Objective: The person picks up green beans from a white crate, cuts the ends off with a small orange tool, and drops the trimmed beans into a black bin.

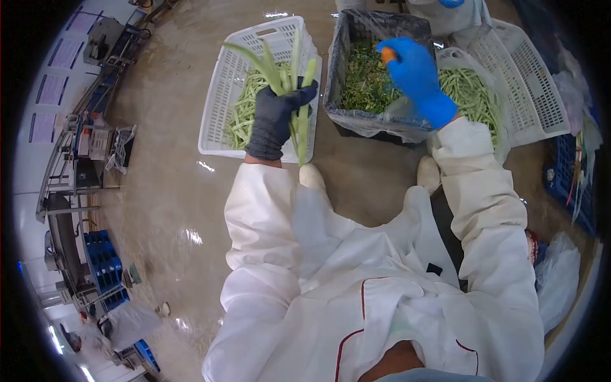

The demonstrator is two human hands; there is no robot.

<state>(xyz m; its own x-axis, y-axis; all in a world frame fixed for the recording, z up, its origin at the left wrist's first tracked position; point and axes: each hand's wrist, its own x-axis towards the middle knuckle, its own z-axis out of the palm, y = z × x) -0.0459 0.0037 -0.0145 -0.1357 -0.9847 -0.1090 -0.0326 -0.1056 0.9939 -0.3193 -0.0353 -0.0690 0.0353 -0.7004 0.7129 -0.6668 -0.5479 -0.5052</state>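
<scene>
Closed around several long green stalks (305, 105), my left hand (280, 114) wears a dark knit glove and is over the right part of a white basket (213, 121) of cut green stalks (244, 108). My right hand (414, 73), in a blue glove, is closed on a small orange object (388, 55), perhaps a tool handle; the rest of it is hidden. That hand is above the right side of a dark, plastic-lined bin (347, 63) holding green leafy scraps (366, 79).
A clear bag of green stalks (468, 89) sits right of the bin, beside a white crate (531, 83). My boots (312, 177) stand on the wet floor (172, 172). Blue crates (569, 172) are at far right, machinery (63, 242) at left. Someone's blue-gloved hand (451, 2) shows at top.
</scene>
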